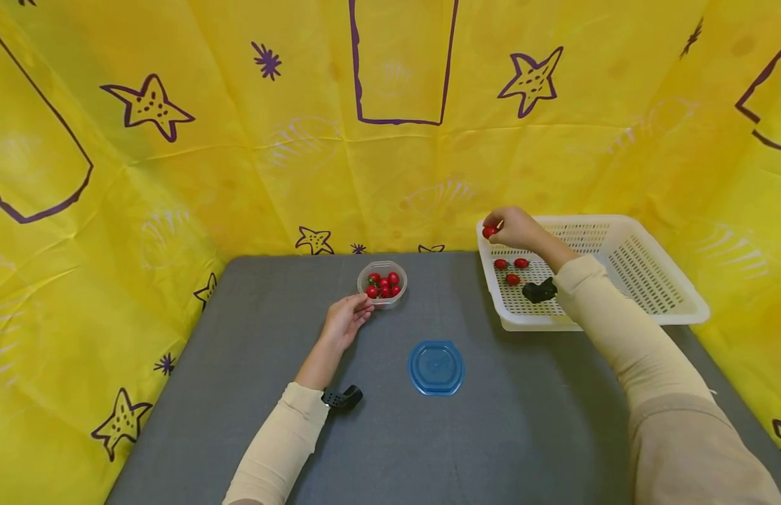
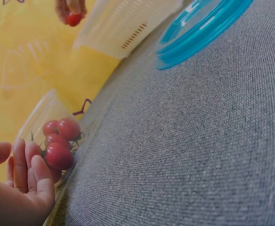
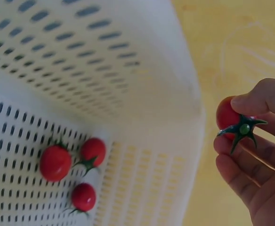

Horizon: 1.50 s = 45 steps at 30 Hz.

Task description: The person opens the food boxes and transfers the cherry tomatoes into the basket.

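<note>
My right hand [image 1: 518, 228] pinches a cherry tomato [image 3: 227, 115] between thumb and fingers, above the left rim of the white basket [image 1: 671, 308]. The tomato's green star-shaped stem top shows in the right wrist view. Three more cherry tomatoes lie on the basket floor, one of them a round tomato [image 3: 55, 163]. My left hand [image 1: 347, 319] touches the near side of a small clear plastic container [image 1: 382, 266], its fingers fairly straight and its thumb apart. Inside the container sit several cherry tomatoes [image 2: 60, 156] with green stems.
A blue lid [image 1: 436, 368] lies flat on the grey table [image 1: 270, 337], between the container and the basket and closer to me. Behind the table hangs a yellow patterned cloth [image 1: 390, 175]. Black straps [image 1: 344, 398] circle both wrists.
</note>
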### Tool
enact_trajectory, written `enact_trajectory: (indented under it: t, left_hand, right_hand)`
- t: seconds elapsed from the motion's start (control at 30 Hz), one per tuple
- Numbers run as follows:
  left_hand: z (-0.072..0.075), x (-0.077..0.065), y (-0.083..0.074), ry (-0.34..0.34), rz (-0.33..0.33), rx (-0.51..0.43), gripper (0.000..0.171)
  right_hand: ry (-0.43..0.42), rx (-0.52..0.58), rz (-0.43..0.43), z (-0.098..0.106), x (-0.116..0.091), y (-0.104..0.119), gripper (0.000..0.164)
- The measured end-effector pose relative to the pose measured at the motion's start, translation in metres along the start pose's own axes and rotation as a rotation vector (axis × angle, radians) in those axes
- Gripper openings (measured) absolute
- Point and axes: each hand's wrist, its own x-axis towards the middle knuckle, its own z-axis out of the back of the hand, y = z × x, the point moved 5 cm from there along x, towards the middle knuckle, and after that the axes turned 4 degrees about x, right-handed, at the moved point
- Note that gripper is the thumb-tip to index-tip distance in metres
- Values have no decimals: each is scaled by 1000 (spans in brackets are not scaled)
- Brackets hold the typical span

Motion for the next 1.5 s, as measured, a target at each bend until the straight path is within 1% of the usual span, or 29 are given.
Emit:
enact_trajectory:
  t: [0.13,0.3,0.43,0.63,0.83,0.93,1.03,1.17,1.33,1.5]
  left_hand:
    - [0,1,0,1,-1,-2,19]
    - [1,1,1,-13,2,-13,17]
    - [0,0,1,-15,6,-22,16]
    - [0,-1,1,-19,6,-21,14]
    - [0,-1,1,-19,2,-30,12]
    - [-1,0,2,-12,-2,-35,15]
    - [-1,0,2,-7,-5,-33,21]
    - [-2,0,2,-5,-7,-48,27]
    - [-1,-1,2,-9,-8,-40,24]
    - [-2,-1,0,-5,-15,-37,23]
  right_hand:
    - [8,-30,-8,1,-3,-10,30]
    - [42,-66,-26,0,-6,-22,29]
    - [82,-93,-50,-3,-8,-33,27]
    - [147,-128,-98,-5,-12,-42,26]
    - [192,-178,-107,-7,-13,-52,26]
    - [218,-196,-116,-8,-15,-57,26]
    - [237,-216,-133,-9,-16,-61,22]
    - [259,-225,-174,-11,-18,-68,21]
    - [312,-242,-203,-17,-20,-76,22]
    - [347,-230,-223,-20,-22,-78,15]
